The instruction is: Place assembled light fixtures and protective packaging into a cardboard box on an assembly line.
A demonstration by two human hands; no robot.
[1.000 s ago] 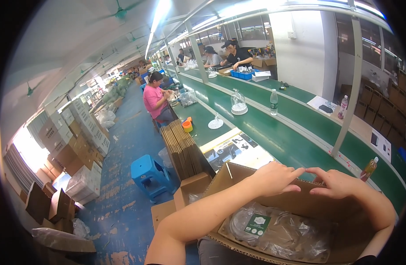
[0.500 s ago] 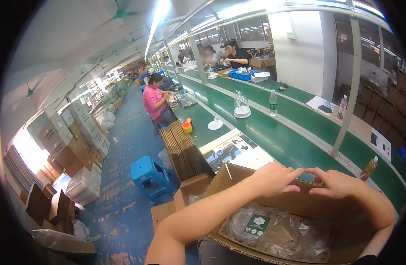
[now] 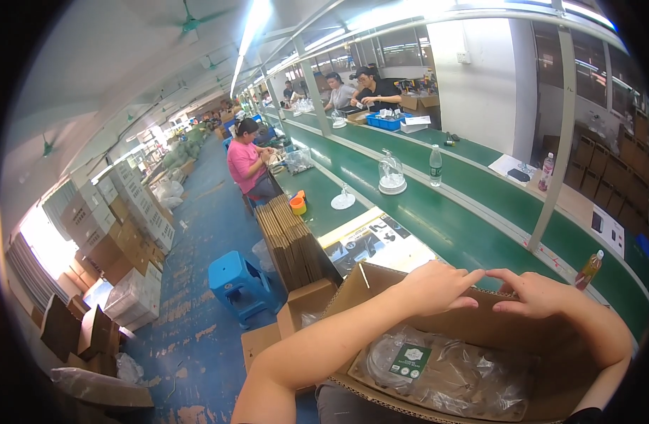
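An open cardboard box (image 3: 550,346) stands close in front of me. My left hand (image 3: 443,286) lies over its far rim, the thumb inside and the fingers over the edge. Beside it my right hand (image 3: 540,293) grips the same rim in the same way; the fingertips of both hands nearly meet. Down in the box a brown molded tray (image 3: 473,367) sits under clear plastic wrap. A round clear piece (image 3: 384,359) with a green and white label card (image 3: 411,360) shows through at its left side.
A glass dome on a white base (image 3: 392,175) and a water bottle (image 3: 435,166) stand across the green bench. Flattened cartons (image 3: 289,240) are stacked left of a printed sheet (image 3: 374,239). A blue stool (image 3: 243,283) stands on the floor. Co-workers sit farther along.
The glass dome has shifted slightly right and nearer along the green belt. A co-worker in black across the line has lowered their hands. My hands stay on the box rim.
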